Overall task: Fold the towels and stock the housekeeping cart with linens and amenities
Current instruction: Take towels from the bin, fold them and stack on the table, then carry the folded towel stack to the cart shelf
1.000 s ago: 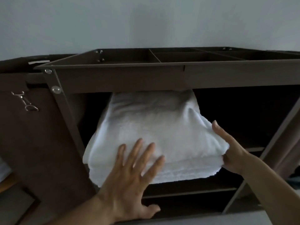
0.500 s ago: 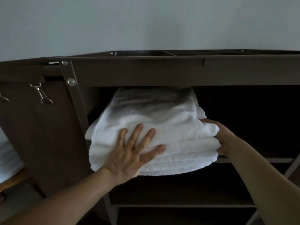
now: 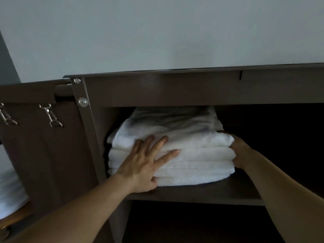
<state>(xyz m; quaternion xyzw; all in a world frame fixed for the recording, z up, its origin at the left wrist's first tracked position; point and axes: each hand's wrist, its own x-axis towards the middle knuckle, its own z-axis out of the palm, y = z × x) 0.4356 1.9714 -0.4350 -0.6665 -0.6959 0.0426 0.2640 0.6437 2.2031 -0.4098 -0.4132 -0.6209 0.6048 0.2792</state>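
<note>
The stack of folded white towels (image 3: 192, 155) already lies on the upper shelf (image 3: 219, 193) of the housekeeping cart (image 3: 157, 92), with the left hand (image 3: 145, 163) pressed flat and open on its front and the right hand (image 3: 241, 151) at its right end, grip not clear, so I judge that the amenities and the dark lower compartment (image 3: 192, 223) are left.
</note>
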